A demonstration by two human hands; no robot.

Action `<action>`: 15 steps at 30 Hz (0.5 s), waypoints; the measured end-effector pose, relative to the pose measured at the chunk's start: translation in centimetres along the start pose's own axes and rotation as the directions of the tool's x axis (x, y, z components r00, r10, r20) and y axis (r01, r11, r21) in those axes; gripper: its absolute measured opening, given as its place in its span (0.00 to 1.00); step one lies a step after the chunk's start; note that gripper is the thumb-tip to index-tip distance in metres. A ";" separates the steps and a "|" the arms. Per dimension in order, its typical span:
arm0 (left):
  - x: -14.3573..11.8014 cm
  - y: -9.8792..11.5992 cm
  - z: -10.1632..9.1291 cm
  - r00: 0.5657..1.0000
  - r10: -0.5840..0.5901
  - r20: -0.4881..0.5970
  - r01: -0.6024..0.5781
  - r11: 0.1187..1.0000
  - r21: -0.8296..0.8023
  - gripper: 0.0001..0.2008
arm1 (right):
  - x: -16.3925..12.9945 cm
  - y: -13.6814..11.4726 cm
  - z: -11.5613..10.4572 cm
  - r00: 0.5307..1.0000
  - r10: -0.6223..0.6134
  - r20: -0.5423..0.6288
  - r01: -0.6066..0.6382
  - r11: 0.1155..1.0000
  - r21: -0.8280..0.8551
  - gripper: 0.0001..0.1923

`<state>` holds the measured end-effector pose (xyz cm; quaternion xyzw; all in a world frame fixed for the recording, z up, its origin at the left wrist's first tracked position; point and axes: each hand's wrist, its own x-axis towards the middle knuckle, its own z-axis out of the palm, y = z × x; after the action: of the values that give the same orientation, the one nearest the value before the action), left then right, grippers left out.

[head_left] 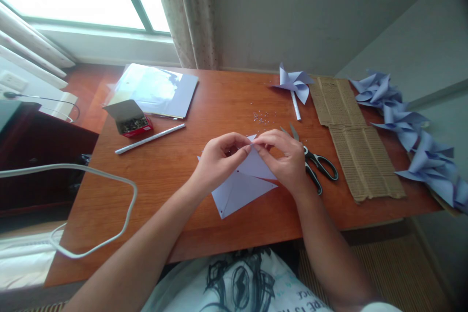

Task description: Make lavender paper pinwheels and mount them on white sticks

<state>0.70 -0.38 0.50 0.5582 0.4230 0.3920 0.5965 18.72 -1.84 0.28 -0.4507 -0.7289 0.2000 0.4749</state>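
A pale lilac sheet of paper (234,197) with cut slits and small dark holes near its corners lies on the table under my hands. My left hand (225,156) pinches the far part of the paper between thumb and forefinger. My right hand (281,153) pinches the same spot from the other side, the two sets of fingertips almost touching. What else might sit between the fingertips is too small to tell. Black-handled scissors (310,156) lie just right of my right hand, blades partly spread. Small bits of paper (261,117) are scattered beyond my hands.
A finished paper pinwheel (295,83) with a rolled stick lies behind the scissors. Corrugated cardboard (356,141) and several pinwheels (417,131) are at right. At left are an opened red box (136,124) of small metal pieces, a paper stick (149,139), a paper pack (157,90) and a white cable (133,195).
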 end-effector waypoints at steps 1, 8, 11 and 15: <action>0.0 0.0 0.0 1.000 0.002 -0.002 -0.002 1.000 0.001 0.10 | 0.0 0.0 0.0 1.000 0.006 -0.004 -0.006 1.000 0.007 0.05; -0.1 -0.4 0.0 0.998 0.060 -0.021 -0.057 0.989 0.138 0.08 | 0.0 -0.2 0.0 0.999 0.036 0.001 -0.036 0.999 0.031 0.06; -0.2 -0.3 0.1 0.993 0.109 -0.039 -0.098 0.971 0.220 0.07 | 0.0 -0.2 0.1 0.999 0.049 0.009 -0.049 0.998 0.039 0.07; -0.3 -0.1 0.2 0.991 0.126 -0.045 -0.110 0.961 0.252 0.06 | 0.1 -0.1 0.0 0.999 0.027 0.031 -0.028 0.999 0.017 0.06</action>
<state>0.79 -0.69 0.40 0.6406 0.4527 0.3875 0.4843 18.66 -1.85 0.39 -0.4534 -0.7282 0.2198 0.4646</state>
